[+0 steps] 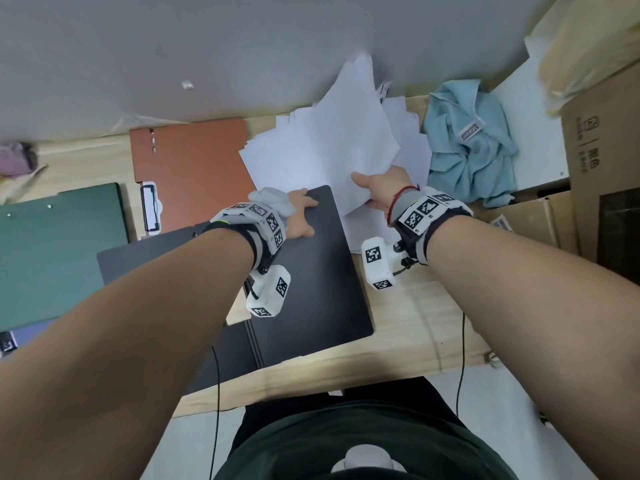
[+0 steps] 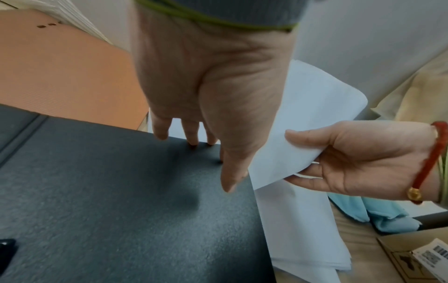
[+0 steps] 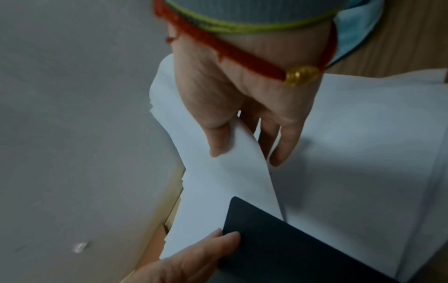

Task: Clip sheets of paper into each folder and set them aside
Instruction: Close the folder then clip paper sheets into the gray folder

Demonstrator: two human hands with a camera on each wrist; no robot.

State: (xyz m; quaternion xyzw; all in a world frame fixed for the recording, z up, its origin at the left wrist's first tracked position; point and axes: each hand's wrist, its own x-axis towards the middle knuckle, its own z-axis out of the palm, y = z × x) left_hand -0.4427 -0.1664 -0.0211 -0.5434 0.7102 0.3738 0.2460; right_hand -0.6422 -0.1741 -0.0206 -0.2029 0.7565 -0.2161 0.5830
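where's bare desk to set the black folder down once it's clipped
Bare wood lies near the front edge, right of the black folder, under the right hand. The back is crowded: orange folder, loose paper, blue cloth; green folder fills the left.

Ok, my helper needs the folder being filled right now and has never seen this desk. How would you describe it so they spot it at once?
Start at the wooden desk and find the loose pile of white paper against the wall. The black folder lies just in front of that pile, with the left hand resting on its far corner. Unlike the orange folder and green folder further left, it is black.
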